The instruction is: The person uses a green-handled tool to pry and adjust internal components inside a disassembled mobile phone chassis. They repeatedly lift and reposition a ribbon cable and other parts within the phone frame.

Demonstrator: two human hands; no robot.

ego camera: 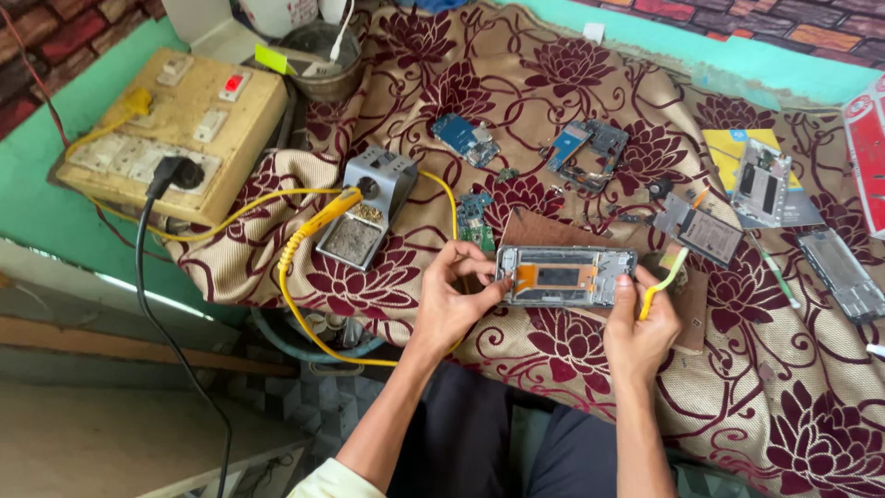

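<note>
While the left hand (449,300) pinched the silver opened phone frame (565,276) at 9 o'clock, the right hand (638,334), fingers curled around yellow plastic tweezers (666,281), steadied its 3 o'clock edge; a firm, level hold suited careful work.

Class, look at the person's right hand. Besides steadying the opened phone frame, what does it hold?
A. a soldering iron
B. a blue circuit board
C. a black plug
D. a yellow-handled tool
D: the right hand grips a yellow-handled tool while touching the phone frame; the soldering iron rests in its stand.
</note>
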